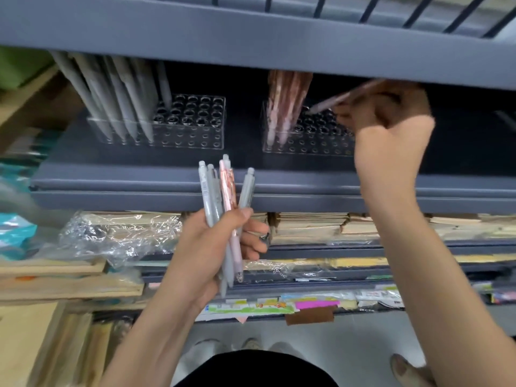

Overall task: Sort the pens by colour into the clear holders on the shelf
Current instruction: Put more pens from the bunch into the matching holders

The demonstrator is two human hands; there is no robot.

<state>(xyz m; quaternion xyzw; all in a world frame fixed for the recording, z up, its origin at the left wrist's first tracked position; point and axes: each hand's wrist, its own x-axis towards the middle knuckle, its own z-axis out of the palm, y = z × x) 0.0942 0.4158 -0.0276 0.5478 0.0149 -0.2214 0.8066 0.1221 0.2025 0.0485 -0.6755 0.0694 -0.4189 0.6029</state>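
the right hand (384, 118) pinches a pink pen (332, 101), tip slanting down over the right holder (310, 145) on the shelf (167, 166). the left hand (209, 250), lower and in front of the shelf edge, grips a bunch (208, 196) of grey pens and one pink.

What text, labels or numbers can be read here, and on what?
Nothing is legible.
Sticker on grey pen in left hand: dark print, too small to read.
Pink pen in right hand: motion-blurred, no text readable.
Printed sheets on lower shelf: dark marks, blurred.
Colourful strip beside them: no readable words.
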